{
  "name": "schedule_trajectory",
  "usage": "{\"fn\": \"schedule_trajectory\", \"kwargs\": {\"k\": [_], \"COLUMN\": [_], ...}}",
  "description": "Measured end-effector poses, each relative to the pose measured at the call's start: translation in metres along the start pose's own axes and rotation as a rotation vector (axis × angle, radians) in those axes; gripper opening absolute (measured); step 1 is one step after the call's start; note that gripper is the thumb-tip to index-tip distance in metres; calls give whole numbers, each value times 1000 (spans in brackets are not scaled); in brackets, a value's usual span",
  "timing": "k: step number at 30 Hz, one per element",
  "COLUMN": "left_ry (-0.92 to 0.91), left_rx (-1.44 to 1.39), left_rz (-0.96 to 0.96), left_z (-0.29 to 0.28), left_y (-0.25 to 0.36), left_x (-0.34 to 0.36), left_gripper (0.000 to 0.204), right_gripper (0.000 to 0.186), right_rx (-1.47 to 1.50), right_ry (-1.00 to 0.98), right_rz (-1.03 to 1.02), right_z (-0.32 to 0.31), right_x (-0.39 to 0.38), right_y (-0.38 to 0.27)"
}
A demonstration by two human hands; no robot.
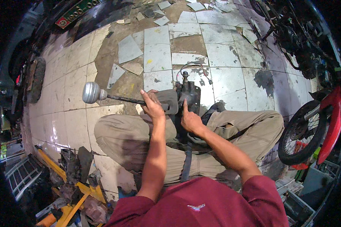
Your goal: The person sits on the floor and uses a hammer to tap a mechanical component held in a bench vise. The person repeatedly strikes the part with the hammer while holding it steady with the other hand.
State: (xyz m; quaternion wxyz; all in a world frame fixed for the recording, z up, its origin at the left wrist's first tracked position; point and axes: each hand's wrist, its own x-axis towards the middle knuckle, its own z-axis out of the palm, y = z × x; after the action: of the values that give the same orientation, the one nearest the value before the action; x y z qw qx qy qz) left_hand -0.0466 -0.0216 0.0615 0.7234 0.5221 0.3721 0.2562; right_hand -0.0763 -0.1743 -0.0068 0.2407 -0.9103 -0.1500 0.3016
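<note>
A gear lever (125, 99) with a round silver knob (91, 93) points left, its rod nearly level. My left hand (154, 107) is closed round the rod near a flat grey piece (169, 99), with one finger sticking up. The grey piece sits against a dark metal gear-shift housing (193, 93), which stands between my legs with a stud at its top. My right hand (192, 122) is at the housing's near side, its index finger stretched along the metal and the other fingers curled in. What those curled fingers touch is partly hidden.
Broken tiles (130, 49) lie on the floor ahead. A thin cable (201, 65) loops beyond the housing. At right stands a motorcycle wheel (304, 132) beside a red fender (331, 123). Greasy metal parts and a yellow frame (79, 202) crowd the lower left.
</note>
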Motion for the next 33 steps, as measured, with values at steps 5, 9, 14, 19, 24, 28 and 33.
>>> {"fn": "schedule_trajectory", "kwargs": {"k": [5, 9, 14, 19, 24, 28, 33], "left_ry": [-72, -23, -98, -77, -60, -89, -83], "left_rx": [-21, -11, 0, 5, -11, 6, -46], "left_rz": [55, 4, 77, 37, 113, 111, 106], "left_z": [4, 0, 11, 9, 10, 8, 10], "left_y": [-1, -2, 4, 7, 6, 1, 2], "left_x": [4, 0, -3, -8, -6, -4, 2], "left_gripper": [55, 55, 54, 53, 57, 52, 52], "right_gripper": [88, 89, 91, 92, 81, 82, 65], "right_rx": [-19, -38, 0, -35, 60, -28, 111], "right_ry": [99, -28, 64, 30, 9, 11, 18], "right_rz": [21, 94, 68, 91, 82, 80, -35], "right_z": [12, 0, 9, 2, -4, -4, -20], "right_x": [27, 4, 20, 19, 11, 34, 59], "right_y": [35, 9, 26, 20, 9, 31, 69]}}
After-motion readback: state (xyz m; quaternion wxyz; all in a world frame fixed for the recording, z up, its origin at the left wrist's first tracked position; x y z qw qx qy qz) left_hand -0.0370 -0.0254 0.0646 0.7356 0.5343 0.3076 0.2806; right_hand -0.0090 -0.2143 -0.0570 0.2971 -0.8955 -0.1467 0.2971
